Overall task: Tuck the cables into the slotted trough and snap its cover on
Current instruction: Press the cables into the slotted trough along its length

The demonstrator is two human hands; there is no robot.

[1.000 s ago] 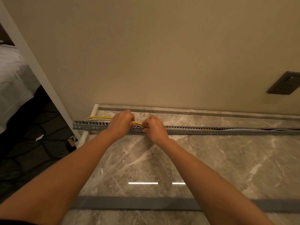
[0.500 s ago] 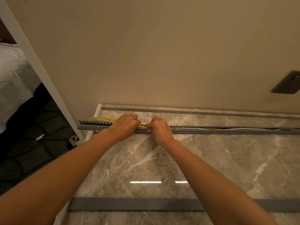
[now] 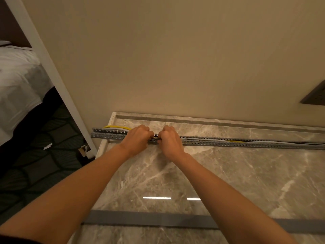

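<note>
A grey cover (image 3: 149,220) lies on the marble worktop (image 3: 246,173), nearer than the slotted trough (image 3: 246,144). The left hand (image 3: 136,138) and right hand (image 3: 169,140), almost touching, each close a curled grip over the trough. A yellow cable (image 3: 117,127) arches at its left end.

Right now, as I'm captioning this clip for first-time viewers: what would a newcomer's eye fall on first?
The left hand and right hand, fingers curled, meet over the grey slotted trough lying on the marble counter near the wall. A yellow cable arcs from the trough's left end into the left hand; the grey cover lies apart at the near edge.
</note>
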